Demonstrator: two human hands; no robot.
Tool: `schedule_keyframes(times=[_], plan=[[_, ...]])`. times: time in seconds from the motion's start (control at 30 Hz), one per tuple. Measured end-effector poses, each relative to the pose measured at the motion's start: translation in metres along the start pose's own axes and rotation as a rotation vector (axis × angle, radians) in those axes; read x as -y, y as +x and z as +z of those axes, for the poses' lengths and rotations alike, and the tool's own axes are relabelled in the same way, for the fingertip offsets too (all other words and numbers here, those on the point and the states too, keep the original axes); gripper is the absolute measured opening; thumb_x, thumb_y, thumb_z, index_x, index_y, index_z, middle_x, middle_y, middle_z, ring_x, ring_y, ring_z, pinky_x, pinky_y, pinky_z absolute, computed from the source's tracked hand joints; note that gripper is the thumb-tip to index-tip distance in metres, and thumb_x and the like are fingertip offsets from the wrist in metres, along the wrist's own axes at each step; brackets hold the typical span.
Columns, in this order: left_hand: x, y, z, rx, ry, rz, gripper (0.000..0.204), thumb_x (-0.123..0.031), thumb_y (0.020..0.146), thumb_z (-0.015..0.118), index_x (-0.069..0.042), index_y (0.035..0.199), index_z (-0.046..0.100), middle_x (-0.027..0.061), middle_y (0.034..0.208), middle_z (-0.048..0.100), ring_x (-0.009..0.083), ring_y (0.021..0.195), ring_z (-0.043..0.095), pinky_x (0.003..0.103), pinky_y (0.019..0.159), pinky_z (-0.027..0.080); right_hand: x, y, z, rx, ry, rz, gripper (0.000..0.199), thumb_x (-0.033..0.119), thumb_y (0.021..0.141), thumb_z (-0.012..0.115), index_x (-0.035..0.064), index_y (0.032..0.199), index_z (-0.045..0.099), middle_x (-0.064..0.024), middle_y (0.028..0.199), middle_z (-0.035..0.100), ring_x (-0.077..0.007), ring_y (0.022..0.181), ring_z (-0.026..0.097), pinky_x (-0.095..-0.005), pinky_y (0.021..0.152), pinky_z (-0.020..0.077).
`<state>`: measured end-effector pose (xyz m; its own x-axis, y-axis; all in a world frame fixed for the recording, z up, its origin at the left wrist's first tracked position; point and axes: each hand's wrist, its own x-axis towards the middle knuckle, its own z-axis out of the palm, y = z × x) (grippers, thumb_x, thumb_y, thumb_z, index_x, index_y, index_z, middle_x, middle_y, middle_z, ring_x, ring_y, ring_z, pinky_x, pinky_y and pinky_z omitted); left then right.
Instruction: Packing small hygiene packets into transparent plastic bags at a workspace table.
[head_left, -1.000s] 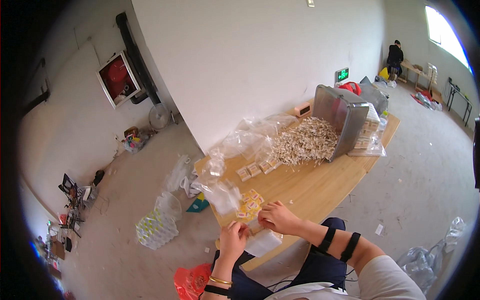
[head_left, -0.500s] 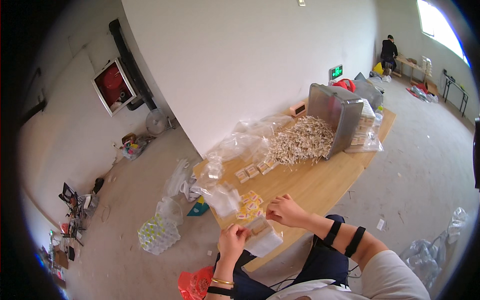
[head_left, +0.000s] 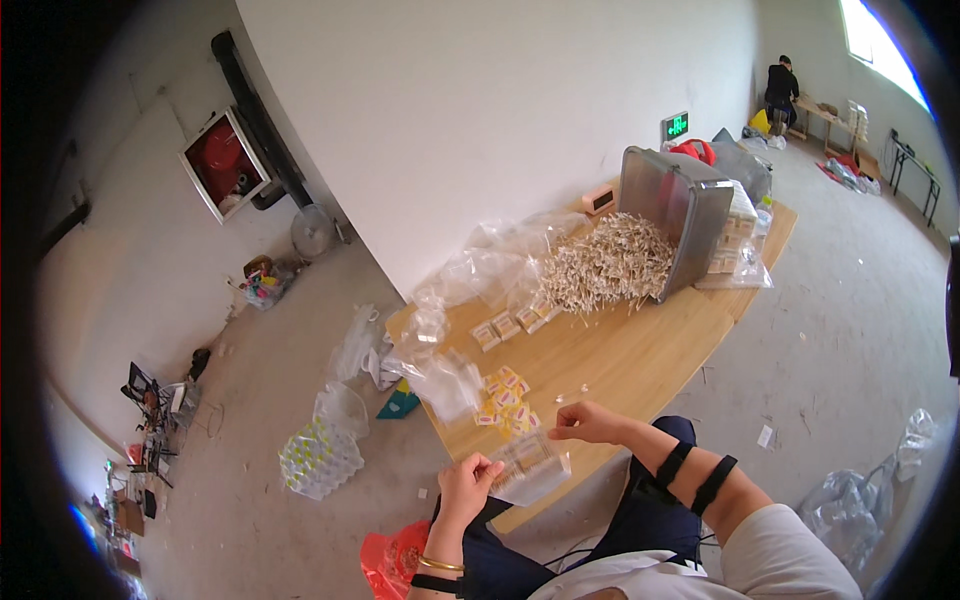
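Observation:
Over the table's near edge I have a clear plastic bag [head_left: 545,484] with a row of small packs of sticks showing through it. My left hand [head_left: 468,490] is closed, thumb and fingers pinching the bag's left side. At the bag's upper right corner, my right hand [head_left: 590,423] is closed in a pinch on its edge. Just beyond the bag lie several yellow-and-white printed cards [head_left: 503,400]. Farther up the table sits a row of small filled packs [head_left: 513,326]. Behind them spreads a big heap of cotton swabs [head_left: 610,262], spilling from a tipped grey plastic bin [head_left: 690,225].
Crumpled clear bags [head_left: 445,385] cover the table's left side. Wrapped packs [head_left: 732,245] and a bottle stand right of the bin; a small pink clock [head_left: 598,200] is by the wall. A red bag [head_left: 392,560] lies by my left leg. Another person [head_left: 781,90] sits far off.
The row of packs now shows more fully inside the bag, which lies flatter. My right hand has shifted slightly right and down. Small white bits now show on the table beyond it.

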<state>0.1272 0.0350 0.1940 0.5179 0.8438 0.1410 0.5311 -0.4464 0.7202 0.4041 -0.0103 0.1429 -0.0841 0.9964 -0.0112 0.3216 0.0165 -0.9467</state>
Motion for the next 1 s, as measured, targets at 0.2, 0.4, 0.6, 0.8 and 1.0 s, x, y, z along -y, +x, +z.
schedule_keyframes(times=[0.2,0.4,0.6,0.8,1.0], plan=[[0.003,-0.007,0.005,-0.036,0.062,-0.099,0.048,-0.038,0.079,0.077,-0.003,0.06,0.051,0.0073,0.053,0.052,0.0167,0.048,0.049,0.032,0.048,0.039,-0.008,-0.006,0.001,0.063,0.059,0.092,0.034,0.036,0.086,0.072,0.0043,0.077,0.063,0.0015,0.064,0.052,-0.0089,0.063,0.045,-0.0289,0.056,0.0374],[0.036,-0.014,0.015,0.126,-0.184,-0.316,0.05,-0.045,0.077,0.078,-0.005,0.06,0.054,-0.0023,0.056,0.053,0.0063,0.055,0.047,0.025,0.049,0.037,-0.028,-0.012,0.009,0.173,0.25,0.165,0.031,0.036,0.089,0.068,0.0061,0.082,0.065,0.0042,0.07,0.053,-0.0078,0.069,0.046,-0.0263,0.062,0.0387],[0.057,-0.028,0.05,0.055,-0.808,-0.543,0.042,-0.046,0.078,0.077,-0.005,0.076,0.065,-0.0055,0.066,0.056,0.0056,0.056,0.047,0.022,0.053,0.038,-0.037,-0.015,0.03,0.264,0.538,0.238,0.031,0.038,0.093,0.063,0.007,0.088,0.061,0.0058,0.079,0.054,-0.0063,0.081,0.05,-0.0241,0.078,0.0409],[0.064,-0.039,0.067,-0.197,-0.674,-0.304,0.043,-0.045,0.084,0.072,-0.004,0.074,0.063,-0.0046,0.064,0.055,0.0057,0.055,0.047,0.022,0.052,0.037,-0.039,-0.013,0.036,0.247,0.555,0.286,0.032,0.039,0.094,0.061,0.0071,0.093,0.062,0.0032,0.084,0.057,-0.0086,0.086,0.054,-0.0249,0.082,0.0443],[0.039,-0.035,0.014,0.039,-0.974,-0.335,0.028,-0.027,0.093,0.065,-0.009,0.072,0.059,-0.0024,0.064,0.058,0.0058,0.058,0.05,0.02,0.054,0.037,-0.014,0.001,0.047,0.055,0.594,0.349,0.035,0.039,0.096,0.057,0.0048,0.104,0.061,-0.0012,0.098,0.06,-0.0129,0.092,0.059,-0.0297,0.087,0.0503]])
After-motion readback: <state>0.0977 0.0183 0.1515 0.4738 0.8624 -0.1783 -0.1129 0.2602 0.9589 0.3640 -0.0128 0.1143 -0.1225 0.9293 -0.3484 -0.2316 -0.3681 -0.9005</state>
